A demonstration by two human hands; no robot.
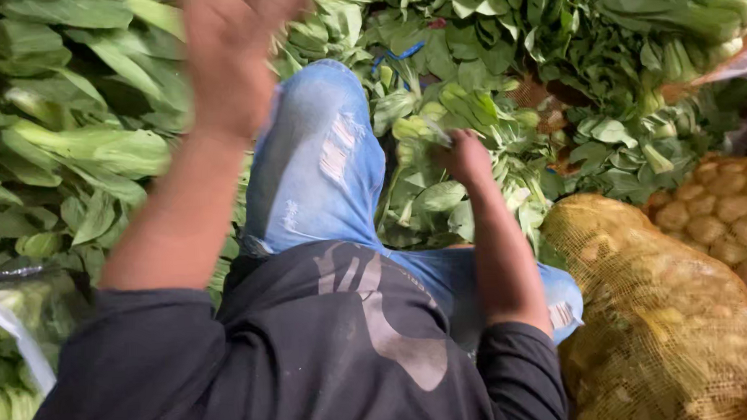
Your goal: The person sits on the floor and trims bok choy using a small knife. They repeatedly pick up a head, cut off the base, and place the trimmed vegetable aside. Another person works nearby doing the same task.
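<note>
My left hand (pixel 231 52) is raised at the upper left, blurred, over a pile of large leafy greens (pixel 76 139); whether it holds any leaves I cannot tell. My right hand (pixel 465 158) reaches into a heap of small green bunches (pixel 461 105) right of my knee, its fingers closed around a leafy stem. My bent knee in torn blue jeans (pixel 321 153) sits between the two arms, above my dark shirt.
Leafy greens (pixel 618 48) cover the whole back of the view. Yellow net sacks of potatoes (pixel 672 306) lie at the right. A clear plastic bag of greens (pixel 11 360) rests at the lower left.
</note>
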